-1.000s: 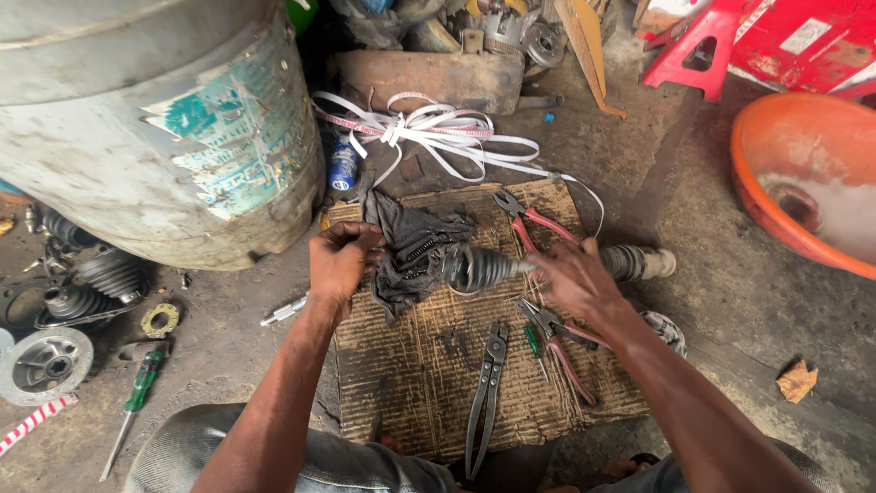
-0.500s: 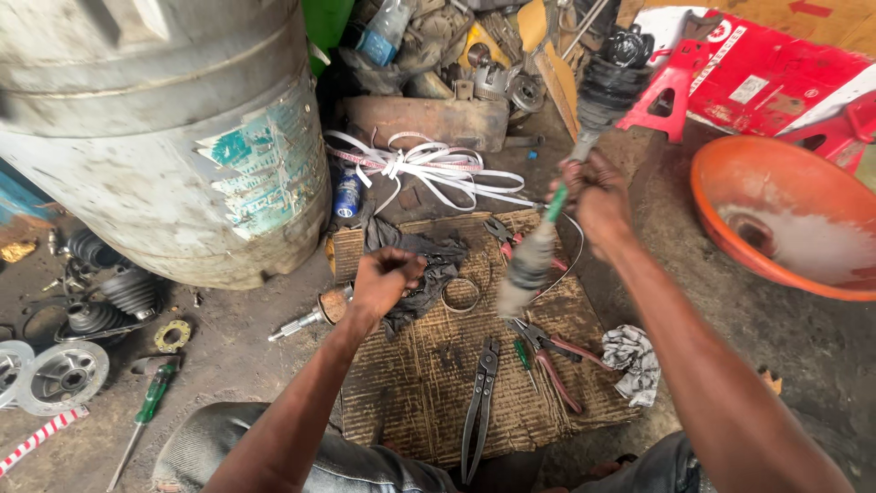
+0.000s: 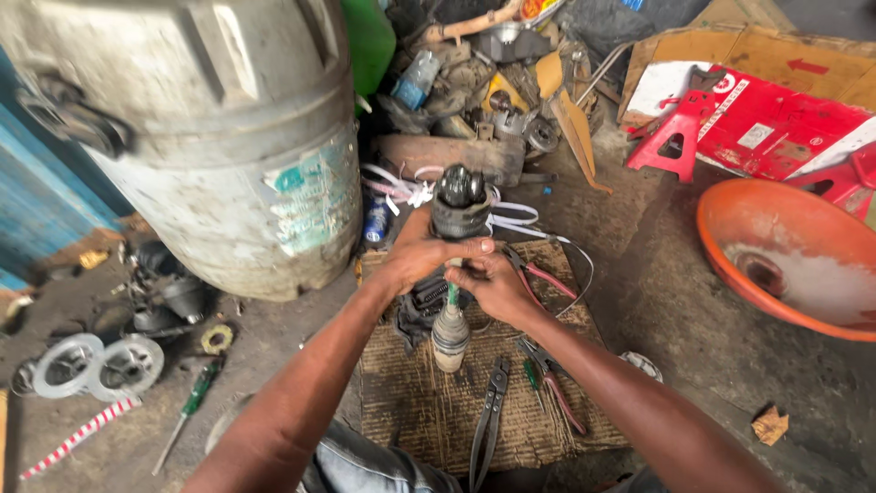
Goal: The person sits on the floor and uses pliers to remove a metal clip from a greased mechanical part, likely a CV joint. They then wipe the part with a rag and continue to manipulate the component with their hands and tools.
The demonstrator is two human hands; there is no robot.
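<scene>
Greasy black axle shaft (image 3: 453, 265) upright, left hand (image 3: 415, 260) and right hand (image 3: 493, 285) both clasped round it, over woven mat (image 3: 429, 402).

The joint at the shaft's top (image 3: 459, 203) is greasy black; its lower end is pale grey with a green stem above; the mat (image 3: 429, 402) is tan, ribbed cardboard; the basin (image 3: 776, 246) far right is orange, whitish inside; the drum (image 3: 228, 137) on the left is dirty grey-white with a torn teal label; the pliers (image 3: 557, 388) have red handles.
</scene>
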